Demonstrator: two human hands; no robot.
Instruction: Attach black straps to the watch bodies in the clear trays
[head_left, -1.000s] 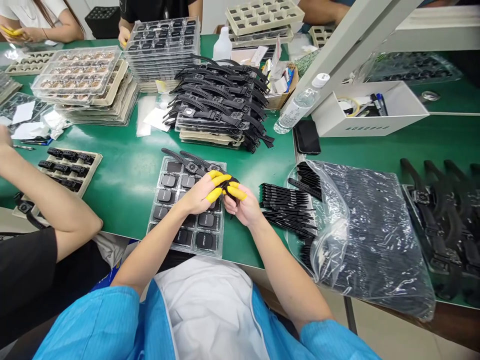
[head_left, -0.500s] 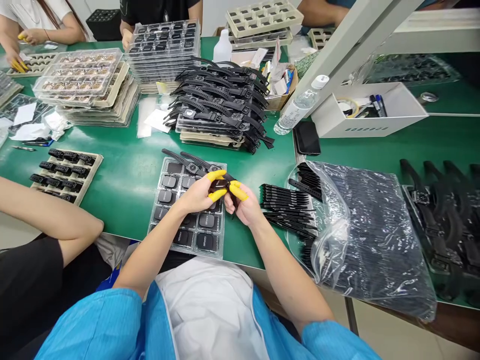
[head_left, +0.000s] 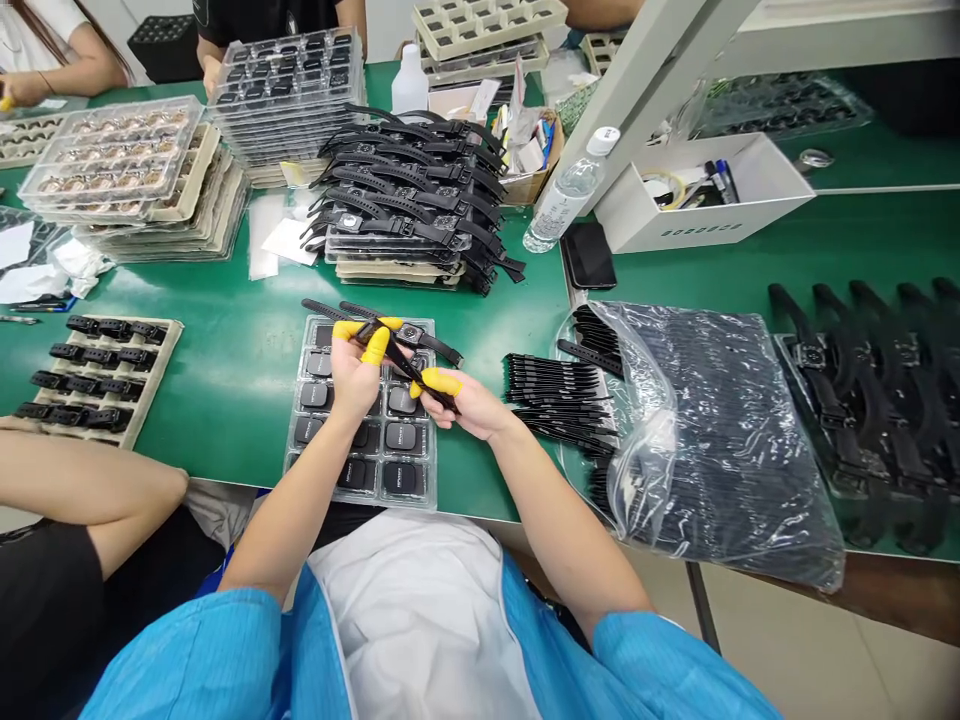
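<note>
Over the tray, my left hand (head_left: 355, 376) and my right hand (head_left: 469, 405), both with yellow finger cots, grip a black watch strap (head_left: 403, 361) stretched slantwise between them. The left fingers pinch its upper left end; the right thumb and fingers close on the lower right end. Whether a watch case hangs on it is hidden by the left fingers. Below is a clear plastic tray (head_left: 293, 440) of square black watch pieces (head_left: 400, 478) in compartments. Across the tray's far end lies a strapped watch (head_left: 410, 334), partly behind my left hand.
Right of my hands lie loose black straps (head_left: 559, 385) and a plastic bag full of straps (head_left: 735, 440). Strapped watches are piled on stacked trays (head_left: 405, 190) at the back. A water bottle (head_left: 570, 195) and a phone (head_left: 589, 255) stand nearby. A co-worker's arm (head_left: 90, 475) rests at left.
My hands have moved apart, the left one leftward and the right one slightly down, with the strap now drawn out between them. The view has shifted a little to the right.
</note>
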